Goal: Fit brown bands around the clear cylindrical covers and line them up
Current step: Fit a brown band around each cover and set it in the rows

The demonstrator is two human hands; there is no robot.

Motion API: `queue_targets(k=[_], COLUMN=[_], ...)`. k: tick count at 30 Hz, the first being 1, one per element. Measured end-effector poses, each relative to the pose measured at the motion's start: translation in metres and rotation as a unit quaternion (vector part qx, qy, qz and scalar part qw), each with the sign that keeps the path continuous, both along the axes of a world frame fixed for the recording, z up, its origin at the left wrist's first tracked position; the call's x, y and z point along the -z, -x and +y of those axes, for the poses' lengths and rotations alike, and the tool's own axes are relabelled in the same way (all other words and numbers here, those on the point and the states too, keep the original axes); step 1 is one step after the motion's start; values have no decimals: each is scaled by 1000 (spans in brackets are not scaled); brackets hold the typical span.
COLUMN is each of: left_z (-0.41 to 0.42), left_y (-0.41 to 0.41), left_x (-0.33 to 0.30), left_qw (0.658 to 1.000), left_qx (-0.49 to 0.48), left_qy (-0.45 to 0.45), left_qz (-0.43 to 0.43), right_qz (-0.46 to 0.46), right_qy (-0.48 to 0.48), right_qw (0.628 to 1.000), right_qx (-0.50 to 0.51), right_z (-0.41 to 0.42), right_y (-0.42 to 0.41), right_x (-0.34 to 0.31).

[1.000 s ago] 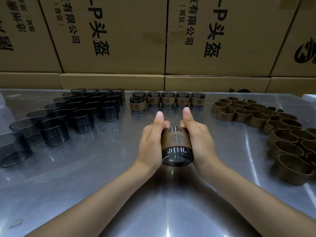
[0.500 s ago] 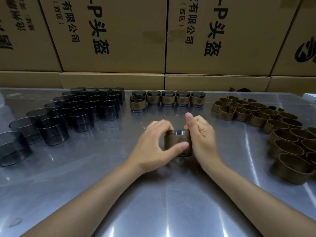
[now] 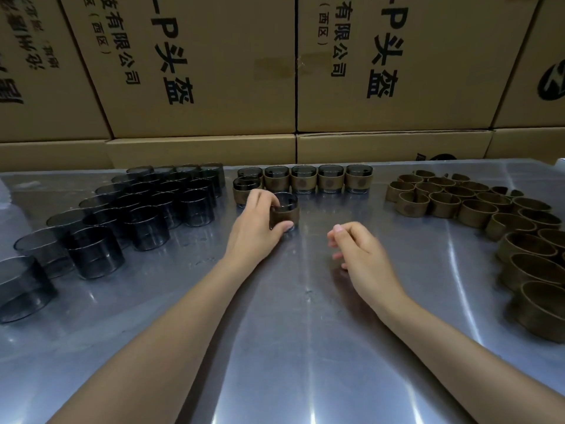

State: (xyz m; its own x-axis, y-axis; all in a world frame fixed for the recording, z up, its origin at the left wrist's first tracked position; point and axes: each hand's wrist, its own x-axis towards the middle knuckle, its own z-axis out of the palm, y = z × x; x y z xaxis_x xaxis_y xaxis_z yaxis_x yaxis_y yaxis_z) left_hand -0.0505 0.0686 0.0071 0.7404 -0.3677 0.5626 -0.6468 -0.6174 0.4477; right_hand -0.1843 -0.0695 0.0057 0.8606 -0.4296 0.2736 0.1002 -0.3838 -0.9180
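Big brown boxes point(image 3: 214, 65) stand in a wall behind the table point(image 3: 290, 347). They have black print on them. The big signs read "P 头盔" on two boxes. Smaller signs beside them read "有限公司" and "(西区)". The box at the far right shows part of a round black logo point(image 3: 552, 82). The print at the far left is cut off and too hard to read.

The left hand point(image 3: 256, 224) holds one cup point(image 3: 284, 211) that stands upright on the shiny metal table. The fingers and thumb curl round its sides. The cup is clear and dark, like smoky glass, with a thin bright rim on top. A brown band point(image 3: 286, 217) wraps round its lower part, and the clear top sticks out above it.

This cup is just in front of the row point(image 3: 316, 180) of done cups at the back middle of the table. Each cup in that row has a brown band with a small round mark on it. One more done cup point(image 3: 244, 191) sits at the left end, in front of the row, and the hand partly hides it.

The right hand point(image 3: 363, 250) holds nothing. Its fingers are loosely curled, and it is near the table, apart from the cup.

Bare cups point(image 3: 146, 209) stand in rows on the left. Loose brown bands point(image 3: 489, 215) lie in a bunch on the right.
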Motion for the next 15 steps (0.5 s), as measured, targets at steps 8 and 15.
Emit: queue_targets(k=[8,15], left_z=[-18,-24], left_y=[-54,-74], left_x=[0,-1], left_qw=[999,993], left_qx=[-24,-51], left_qy=[-40,-85], left_qz=[0,-59], right_qz=[9,12], right_qy=[-16,-17], right_qw=[1000,999], right_qx=[-19,-33], right_z=[-1,1], right_y=[-3,0], right_x=[4,1])
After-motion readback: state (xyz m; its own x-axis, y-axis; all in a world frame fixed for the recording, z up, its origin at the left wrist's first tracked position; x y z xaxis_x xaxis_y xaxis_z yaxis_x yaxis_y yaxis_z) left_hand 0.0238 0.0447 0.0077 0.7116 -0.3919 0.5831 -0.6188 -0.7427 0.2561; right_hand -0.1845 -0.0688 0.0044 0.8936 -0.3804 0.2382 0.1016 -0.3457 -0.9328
